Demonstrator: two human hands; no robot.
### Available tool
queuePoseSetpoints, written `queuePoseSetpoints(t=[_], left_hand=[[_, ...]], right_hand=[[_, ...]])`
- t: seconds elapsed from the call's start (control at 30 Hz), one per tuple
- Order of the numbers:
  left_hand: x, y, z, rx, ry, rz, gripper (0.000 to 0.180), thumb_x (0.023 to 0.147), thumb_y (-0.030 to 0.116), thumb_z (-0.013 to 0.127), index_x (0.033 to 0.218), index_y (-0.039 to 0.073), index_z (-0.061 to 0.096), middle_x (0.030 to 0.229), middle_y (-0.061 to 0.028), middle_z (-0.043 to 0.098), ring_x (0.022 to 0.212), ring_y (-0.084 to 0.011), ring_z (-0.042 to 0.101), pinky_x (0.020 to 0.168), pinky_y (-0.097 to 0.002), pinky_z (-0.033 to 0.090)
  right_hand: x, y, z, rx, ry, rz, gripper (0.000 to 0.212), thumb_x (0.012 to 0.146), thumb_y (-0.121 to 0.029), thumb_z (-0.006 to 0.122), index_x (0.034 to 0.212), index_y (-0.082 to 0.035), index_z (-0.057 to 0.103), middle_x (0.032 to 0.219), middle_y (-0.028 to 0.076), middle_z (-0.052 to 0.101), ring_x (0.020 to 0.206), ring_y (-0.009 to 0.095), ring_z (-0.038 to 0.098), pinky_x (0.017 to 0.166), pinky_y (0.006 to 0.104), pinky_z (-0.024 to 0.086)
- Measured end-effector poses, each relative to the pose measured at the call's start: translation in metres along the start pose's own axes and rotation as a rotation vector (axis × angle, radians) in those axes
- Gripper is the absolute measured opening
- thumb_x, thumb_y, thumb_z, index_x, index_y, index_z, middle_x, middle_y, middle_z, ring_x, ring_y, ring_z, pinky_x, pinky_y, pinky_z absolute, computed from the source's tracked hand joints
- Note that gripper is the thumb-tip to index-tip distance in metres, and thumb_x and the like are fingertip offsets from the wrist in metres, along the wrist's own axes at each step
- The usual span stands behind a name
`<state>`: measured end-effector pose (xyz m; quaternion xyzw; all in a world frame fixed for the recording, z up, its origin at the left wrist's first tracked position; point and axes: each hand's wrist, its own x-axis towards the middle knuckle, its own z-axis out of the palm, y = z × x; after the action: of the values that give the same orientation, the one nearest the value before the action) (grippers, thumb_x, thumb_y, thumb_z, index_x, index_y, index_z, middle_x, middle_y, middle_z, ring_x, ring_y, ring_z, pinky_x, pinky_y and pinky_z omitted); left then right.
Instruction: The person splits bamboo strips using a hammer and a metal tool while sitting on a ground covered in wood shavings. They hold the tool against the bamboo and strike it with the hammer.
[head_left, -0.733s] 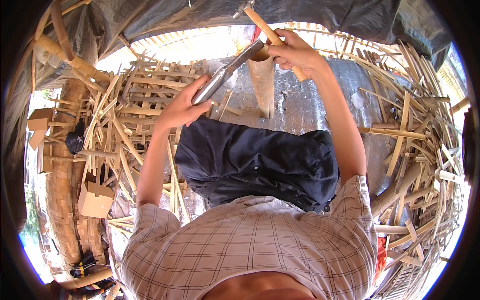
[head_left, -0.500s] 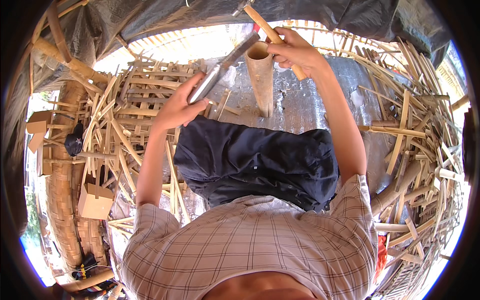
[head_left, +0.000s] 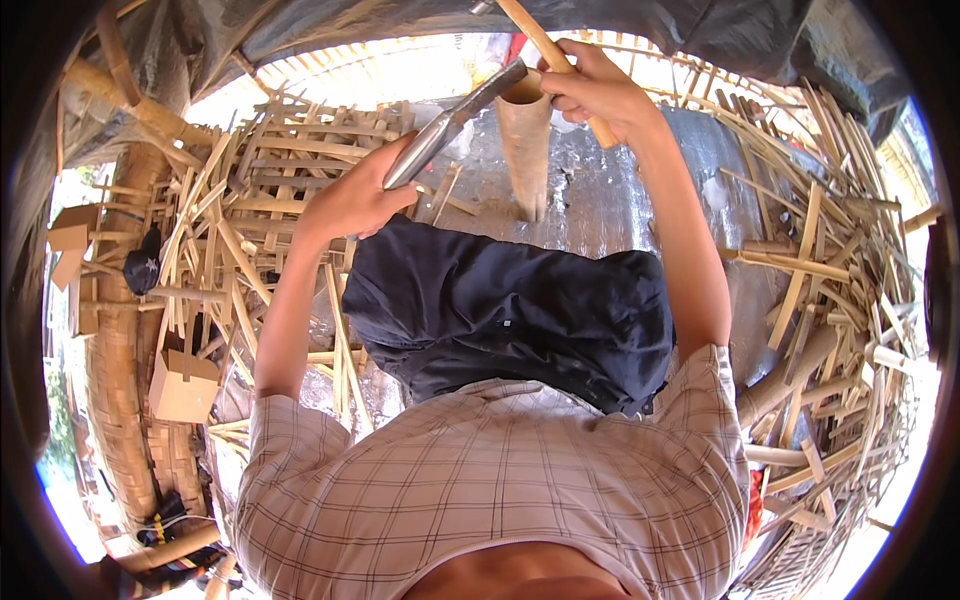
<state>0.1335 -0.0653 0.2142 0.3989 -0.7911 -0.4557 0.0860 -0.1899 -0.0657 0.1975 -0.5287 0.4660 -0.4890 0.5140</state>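
My left hand (head_left: 358, 195) is closed round the shiny metal handle of a big knife (head_left: 440, 136). Its dark blade slants up to the right, with the end at the rim of an upright bamboo tube (head_left: 524, 150); whether it touches the rim I cannot tell. My right hand (head_left: 600, 92), just right of the tube's top, grips a hammer (head_left: 540, 37) by its wooden handle. The hammer's metal head is partly cut off by the upper picture edge. Below the tube, dark cloth (head_left: 510, 310) covers my lap.
Stacked bamboo strips (head_left: 290, 165) lie to the left, and a heap of split bamboo (head_left: 830, 260) lies to the right. A cardboard box (head_left: 184, 386) and a dark cap (head_left: 143, 262) are at far left. Black sheeting (head_left: 340, 45) hangs across the top.
The knife's blade end has come closer to the tube's rim. The hammer has moved slightly up, its head now partly out of the picture. Both hands keep their grips.
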Motion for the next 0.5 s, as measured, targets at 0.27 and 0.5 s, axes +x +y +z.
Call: queuePoseSetpoints(t=[0.27,0.5], left_hand=[[-0.016,0.015,-0.019,0.093,-0.011,-0.039,0.049,0.088,0.002,0.049,0.137,0.005,0.044,0.076,-0.0025,0.054,0.039,-0.0067,0.043,0.034,-0.0254,0.037],[-0.015,0.014,-0.018,0.017,-0.064,0.03,0.033,0.094,0.011,0.052,0.125,0.002,0.045,0.06,0.001,0.045,0.038,-0.0071,0.043,0.035,-0.0246,0.038]], right_hand=[[-0.001,-0.005,0.01,-0.106,0.019,-0.033,0.025,0.095,-0.015,0.067,0.111,-0.003,0.052,0.07,-0.005,0.044,0.053,0.001,0.034,0.043,0.019,0.025],[-0.079,-0.105,0.02,-0.433,0.273,-0.234,0.026,0.105,-0.031,0.053,0.11,-0.007,0.061,0.064,-0.009,0.036,0.049,-0.002,0.031,0.04,0.0186,0.023]])
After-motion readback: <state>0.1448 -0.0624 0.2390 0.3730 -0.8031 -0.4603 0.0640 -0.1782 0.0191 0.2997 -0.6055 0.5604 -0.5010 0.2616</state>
